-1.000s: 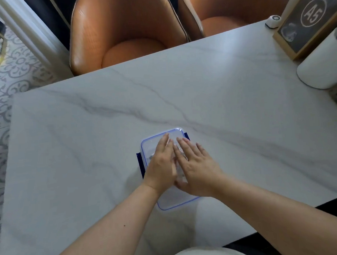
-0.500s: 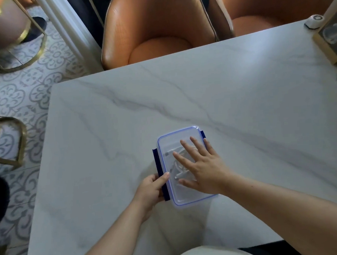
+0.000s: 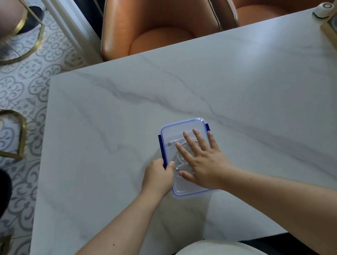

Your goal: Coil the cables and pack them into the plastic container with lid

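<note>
Since a second ago, your left hand has slid off the lid to the left edge of the plastic container, and your view has swung left, so the sign and roll at the right of the frame are mostly gone. That hand now curls around the dark blue left latch, thumb tip on the lid's rim and fingers tucked beside the flap; it looks like a pinch on the clip. Your right hand lies flat and fully spread on the lid, holding nothing, just pressing down. The container sits at lower centre of the frame on the marble table, with the coiled white cables visible inside through the clear lid. So coiling and packing look done, and you are on the sealing step. Next, snap the left latch down against the container wall while your right palm keeps the lid seated, then do the right latch, whose blue flap shows only at the upper right corner; whether it is already closed cannot be told.
</note>
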